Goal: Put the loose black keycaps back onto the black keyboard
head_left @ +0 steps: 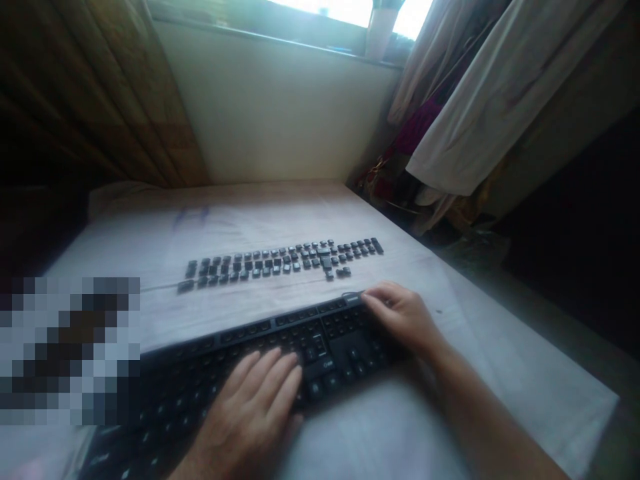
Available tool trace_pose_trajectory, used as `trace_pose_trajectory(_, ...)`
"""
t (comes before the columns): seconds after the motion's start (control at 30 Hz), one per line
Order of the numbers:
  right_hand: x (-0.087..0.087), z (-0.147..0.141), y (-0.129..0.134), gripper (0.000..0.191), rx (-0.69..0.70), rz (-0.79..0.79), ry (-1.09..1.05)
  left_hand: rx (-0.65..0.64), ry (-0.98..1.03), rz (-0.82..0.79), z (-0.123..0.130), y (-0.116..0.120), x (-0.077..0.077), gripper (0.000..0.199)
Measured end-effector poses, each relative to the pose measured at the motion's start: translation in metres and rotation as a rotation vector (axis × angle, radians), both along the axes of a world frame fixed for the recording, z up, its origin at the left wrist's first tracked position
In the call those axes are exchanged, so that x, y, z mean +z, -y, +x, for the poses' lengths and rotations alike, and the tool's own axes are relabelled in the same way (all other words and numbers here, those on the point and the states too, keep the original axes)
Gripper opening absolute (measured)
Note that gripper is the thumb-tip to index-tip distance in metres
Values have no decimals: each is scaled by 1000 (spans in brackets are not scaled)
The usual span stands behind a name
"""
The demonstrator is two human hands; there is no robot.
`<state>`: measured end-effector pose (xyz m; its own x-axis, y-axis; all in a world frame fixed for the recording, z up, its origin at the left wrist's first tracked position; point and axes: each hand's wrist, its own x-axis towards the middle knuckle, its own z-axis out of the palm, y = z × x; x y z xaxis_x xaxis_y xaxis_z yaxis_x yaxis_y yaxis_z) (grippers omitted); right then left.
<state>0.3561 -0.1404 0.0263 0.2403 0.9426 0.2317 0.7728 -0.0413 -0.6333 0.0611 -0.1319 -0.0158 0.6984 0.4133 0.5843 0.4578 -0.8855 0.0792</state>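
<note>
A black computer keyboard [295,333] lies at a slant across the front of the cloth-covered surface, with many of its keycaps off. My left hand [255,400] rests flat over its middle keys, fingers stretched out side by side. At the keyboard's far right corner is my right hand [400,313], its thumb and curled fingers closed about the edge. Behind the keyboard, loose black keycaps [260,263] are laid out in rows, well apart from both hands. What lies under my left palm is hidden.
The white cloth-covered surface [480,320] ends in a drop on the right. Hanging clothes [470,133] stand beyond that edge, a brown curtain [125,100] at the left, a wall with a window [320,27] behind. A blurred-out patch covers part of the left side.
</note>
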Motion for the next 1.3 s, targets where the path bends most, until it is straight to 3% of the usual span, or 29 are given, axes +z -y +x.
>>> trace_pose_trajectory(0.13, -8, 15, -2, 24, -137, -39, 12, 16, 20, 118, -2, -7, -3, 37)
trace_pose_trajectory(0.33, -11, 23, -1, 28, -238, -82, -16, -42, -210, 199, -13, -12, 8, 39)
trace_pose_trajectory(0.47, -19, 26, -4, 27, -268, -122, -43, -36, -224, 222, -17, -15, -2, 43)
trace_pose_trajectory(0.6, -24, 26, -9, 26, -266, -113, -31, -45, -223, 301, -18, -23, -14, 44)
trace_pose_trajectory(0.8, -21, 25, -11, 27, -246, -119, -10, -44, -227, 438, -18, -28, -13, 41)
trace_pose_trajectory(1.03, -15, 20, -14, 24, -187, -170, 38, -19, -269, 419, -31, -24, -10, 43)
trace_pose_trajectory(1.3, 10, 33, -40, 17, -22, -188, 75, 26, -203, 377, -27, -12, -1, 47)
